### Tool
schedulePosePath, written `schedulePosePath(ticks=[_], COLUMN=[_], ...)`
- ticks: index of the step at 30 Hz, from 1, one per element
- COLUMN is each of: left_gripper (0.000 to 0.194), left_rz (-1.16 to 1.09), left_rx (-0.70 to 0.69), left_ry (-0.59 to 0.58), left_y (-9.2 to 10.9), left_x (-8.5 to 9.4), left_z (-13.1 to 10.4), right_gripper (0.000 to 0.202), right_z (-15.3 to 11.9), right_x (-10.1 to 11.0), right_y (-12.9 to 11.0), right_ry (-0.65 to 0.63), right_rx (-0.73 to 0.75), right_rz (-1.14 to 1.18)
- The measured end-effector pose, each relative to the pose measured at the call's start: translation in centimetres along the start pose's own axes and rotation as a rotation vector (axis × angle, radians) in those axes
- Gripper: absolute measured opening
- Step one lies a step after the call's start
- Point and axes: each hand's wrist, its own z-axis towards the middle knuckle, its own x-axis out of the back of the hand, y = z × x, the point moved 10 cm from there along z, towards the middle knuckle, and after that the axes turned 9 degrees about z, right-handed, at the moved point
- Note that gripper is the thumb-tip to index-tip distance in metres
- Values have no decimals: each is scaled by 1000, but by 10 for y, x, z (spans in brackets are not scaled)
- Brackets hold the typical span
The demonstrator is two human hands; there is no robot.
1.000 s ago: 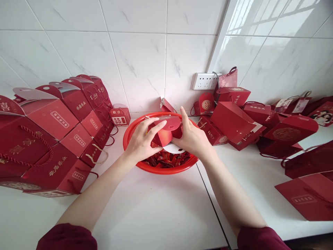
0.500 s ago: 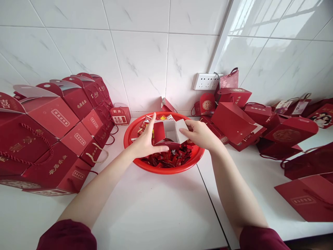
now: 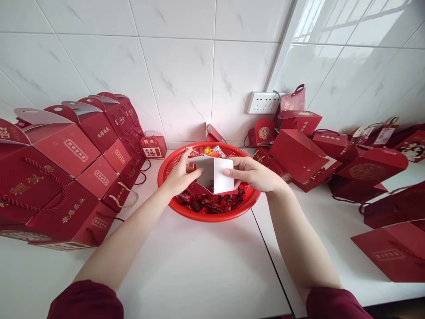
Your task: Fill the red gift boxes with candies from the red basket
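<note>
Over a red plastic basket (image 3: 212,217), a small red paper gift box (image 3: 224,176) is held with its pale inside showing and a white flap facing me. My right hand (image 3: 255,174) grips it from the right, thumb on the white flap and fingers behind. My left hand (image 3: 179,177) is at the box's left side, thumb at its edge and forefinger raised, with a gap between them; its other fingers are partly hidden. Red-wrapped candies (image 3: 212,204) lie in the basket below the box, and colourful packets (image 3: 212,151) show behind it.
Stacked red gift boxes (image 3: 88,177) with rope handles stand at the left. A small box (image 3: 153,147) and an open one (image 3: 214,133) are by the tiled wall. More red boxes (image 3: 299,155) are heaped at the right, below a white socket strip (image 3: 264,103).
The box has turned and tilted, so its white flap now faces me more fully. My left hand has closed in on its left side, and the right thumb presses on the flap.
</note>
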Motion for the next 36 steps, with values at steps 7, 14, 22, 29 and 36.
schedulePosePath(ticks=[7, 14, 22, 29, 36], left_gripper=[20, 27, 26, 26, 27], left_rz=[-114, -377, -475, -472, -383], left_rx=[-46, -177, -156, -162, -189], left_ry=[92, 85, 122, 108, 72], left_y=[9, 28, 24, 22, 27], left_x=[15, 20, 23, 22, 19], left_z=[3, -2, 0, 1, -2], right_gripper=[30, 32, 33, 31, 31], right_z=[-10, -24, -23, -22, -21], right_x=[27, 43, 33, 31, 33], right_y=[-8, -16, -16, -16, -18], right_ry=[158, 218, 162, 122, 153], right_rx=[17, -22, -33, -34, -39], right_rz=[-5, -101, -214, -337, -513])
